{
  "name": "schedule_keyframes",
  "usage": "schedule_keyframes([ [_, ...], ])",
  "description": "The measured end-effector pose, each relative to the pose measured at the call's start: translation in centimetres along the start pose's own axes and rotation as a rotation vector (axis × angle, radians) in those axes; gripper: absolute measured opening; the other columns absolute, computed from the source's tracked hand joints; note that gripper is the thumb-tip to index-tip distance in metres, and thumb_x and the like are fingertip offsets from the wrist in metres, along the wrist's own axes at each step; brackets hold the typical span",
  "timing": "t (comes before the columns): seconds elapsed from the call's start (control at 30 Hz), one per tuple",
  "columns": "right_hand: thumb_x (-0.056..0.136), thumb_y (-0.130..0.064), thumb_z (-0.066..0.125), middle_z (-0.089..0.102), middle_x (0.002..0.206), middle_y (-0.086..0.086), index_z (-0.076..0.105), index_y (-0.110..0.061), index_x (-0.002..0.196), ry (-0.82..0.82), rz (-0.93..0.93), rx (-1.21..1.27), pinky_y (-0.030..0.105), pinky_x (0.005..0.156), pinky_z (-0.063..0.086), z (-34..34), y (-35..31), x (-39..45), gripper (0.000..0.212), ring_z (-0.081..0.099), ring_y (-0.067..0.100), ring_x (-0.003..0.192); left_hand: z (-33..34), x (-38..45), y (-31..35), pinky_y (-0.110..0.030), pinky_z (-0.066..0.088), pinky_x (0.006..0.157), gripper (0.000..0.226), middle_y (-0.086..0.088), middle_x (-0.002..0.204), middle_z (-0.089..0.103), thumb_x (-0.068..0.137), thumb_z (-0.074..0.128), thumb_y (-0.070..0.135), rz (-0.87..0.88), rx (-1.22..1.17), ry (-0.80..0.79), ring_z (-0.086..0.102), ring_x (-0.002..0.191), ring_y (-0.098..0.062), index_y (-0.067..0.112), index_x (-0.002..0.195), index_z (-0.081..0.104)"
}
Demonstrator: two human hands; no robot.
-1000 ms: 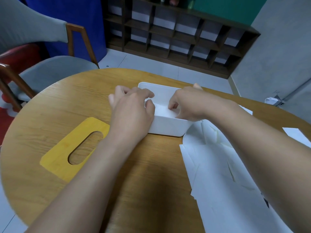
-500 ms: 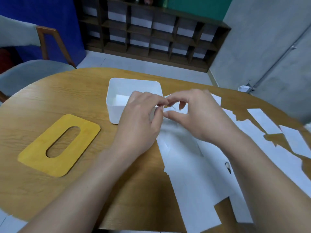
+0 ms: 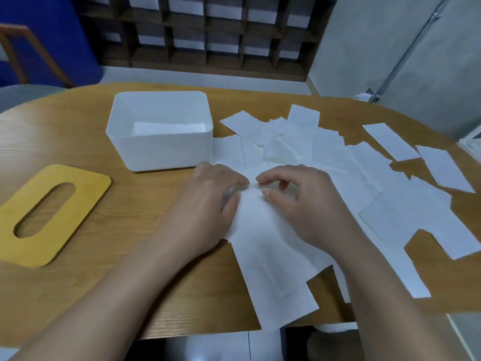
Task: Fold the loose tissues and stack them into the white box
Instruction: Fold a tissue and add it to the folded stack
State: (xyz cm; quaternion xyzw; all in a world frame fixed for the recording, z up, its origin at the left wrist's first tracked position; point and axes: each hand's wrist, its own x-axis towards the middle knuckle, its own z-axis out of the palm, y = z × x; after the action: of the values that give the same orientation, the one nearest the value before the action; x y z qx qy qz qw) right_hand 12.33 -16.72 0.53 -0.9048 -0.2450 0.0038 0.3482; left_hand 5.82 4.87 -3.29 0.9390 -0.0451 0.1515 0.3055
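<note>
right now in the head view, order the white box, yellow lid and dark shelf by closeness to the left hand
1. white box, just beyond the left hand
2. yellow lid, out to its left
3. dark shelf, against the far wall

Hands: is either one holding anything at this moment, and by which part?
Both the left hand and the right hand pinch the far edge of the nearest tissue, fingertips almost meeting; the rest lies flat on the table.
</note>
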Motion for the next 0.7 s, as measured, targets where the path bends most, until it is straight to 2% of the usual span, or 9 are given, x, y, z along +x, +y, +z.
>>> schedule_keyframes([
  [0.13,0.103,-0.025,0.074,0.071,0.104,-0.030,0.081,-0.039,0.109,-0.099,-0.077,-0.099,0.026,0.110,0.034,-0.7,1.4,-1.0,0.017,0.056,-0.003,0.114,0.5,-0.1,-0.4,-0.021,0.039,0.099,0.032,0.013,0.120,0.069,0.100,0.070,0.010,0.021,0.040,0.014,0.050,0.117,-0.017,0.028,0.126,0.076],
  [0.23,0.101,-0.040,0.074,0.069,0.105,-0.025,0.077,-0.042,0.108,-0.125,-0.108,-0.146,0.016,0.106,0.025,-1.2,1.9,-1.5,0.007,0.057,0.002,0.111,0.6,-0.5,-0.2,-0.023,0.041,0.098,0.025,0.014,0.118,0.066,0.103,0.071,0.024,0.049,0.038,-0.021,0.049,0.115,-0.014,0.028,0.127,0.075],
  [0.3,0.101,-0.047,0.070,0.064,0.102,-0.022,0.074,-0.042,0.110,-0.112,-0.111,-0.212,0.020,0.107,0.025,-0.7,2.0,-1.7,0.010,0.055,0.004,0.106,0.6,-0.5,0.0,-0.026,0.042,0.096,0.030,0.016,0.117,0.062,0.102,0.071,0.040,0.045,0.049,-0.059,0.048,0.114,-0.012,0.031,0.130,0.074],
  [0.4,0.103,-0.050,0.066,0.059,0.103,-0.020,0.070,-0.040,0.115,-0.104,-0.086,-0.245,0.032,0.108,0.030,0.4,2.2,-2.1,0.016,0.054,0.006,0.103,0.7,-0.4,0.3,-0.030,0.043,0.094,0.034,0.017,0.111,0.059,0.099,0.070,0.050,0.046,0.097,-0.067,0.046,0.110,-0.013,0.033,0.128,0.074],
  [0.47,0.102,-0.051,0.066,0.058,0.104,-0.019,0.069,-0.040,0.115,-0.094,-0.075,-0.235,0.033,0.109,0.030,0.3,2.3,-2.1,0.017,0.054,0.006,0.104,0.8,-0.2,0.6,-0.032,0.044,0.093,0.030,0.017,0.107,0.058,0.099,0.069,0.050,0.053,0.110,-0.068,0.046,0.107,-0.014,0.033,0.123,0.074],
  [0.57,0.100,-0.050,0.070,0.059,0.109,-0.019,0.070,-0.040,0.116,-0.085,-0.065,-0.204,0.031,0.108,0.028,0.0,2.2,-1.9,0.019,0.053,0.005,0.107,0.9,0.1,1.2,-0.028,0.040,0.093,0.018,0.018,0.106,0.055,0.098,0.071,0.047,-0.009,0.054,-0.082,0.043,0.108,-0.013,0.036,0.112,0.071],
  [0.7,0.101,-0.048,0.071,0.058,0.111,-0.020,0.068,-0.039,0.124,-0.103,-0.092,-0.185,0.034,0.109,0.030,0.5,2.0,-1.9,0.025,0.051,0.004,0.108,1.0,0.4,1.8,-0.024,0.038,0.085,0.009,0.017,0.095,0.056,0.100,0.073,0.034,-0.036,-0.017,-0.087,0.042,0.103,-0.011,0.034,0.099,0.064],
])
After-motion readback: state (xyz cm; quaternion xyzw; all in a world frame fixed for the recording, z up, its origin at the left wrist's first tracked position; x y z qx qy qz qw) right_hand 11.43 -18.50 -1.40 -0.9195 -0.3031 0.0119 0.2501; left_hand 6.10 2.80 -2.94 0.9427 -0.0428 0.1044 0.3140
